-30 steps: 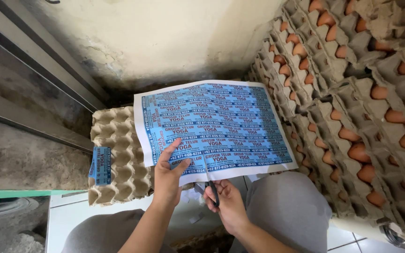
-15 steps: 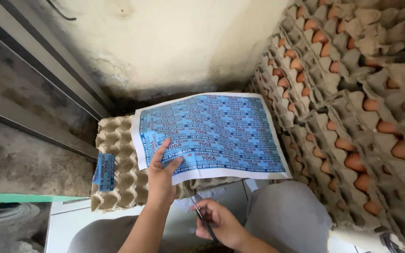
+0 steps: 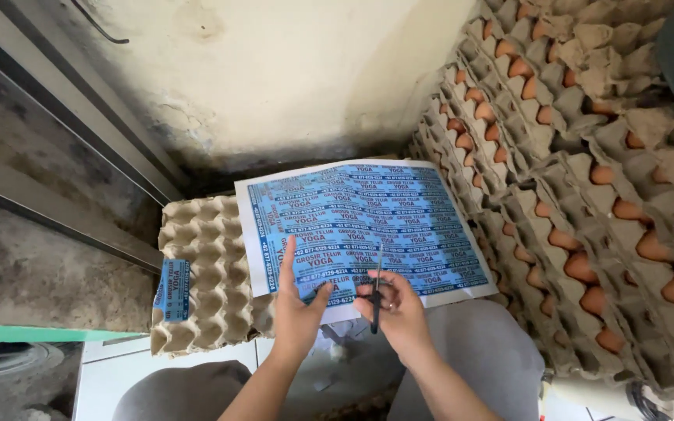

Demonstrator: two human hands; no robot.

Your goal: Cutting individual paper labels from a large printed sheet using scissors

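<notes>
The printed sheet lies flat on top of an empty egg tray, directly ahead of both hands, with its long axis running left to right and its near edge overhanging the tray toward the person's lap. The right hand grips a pair of scissors, fingers closed through the handles, the blades pointing away from the person and reaching over the sheet's near edge; whether the blades are parted cannot be told. The left hand rests on the sheet's near-left part, fingers spread flat and thumb out, pressing the paper down just left of the scissors. Both hands sit at the near edge, the right one closer to its middle.

The sheet is white-bordered paper covered in rows of small blue labels with dark and white print, slightly curled at the far corners. A single cut blue label sits on the tray's left rim. Stacked trays of brown eggs rise along the right.
</notes>
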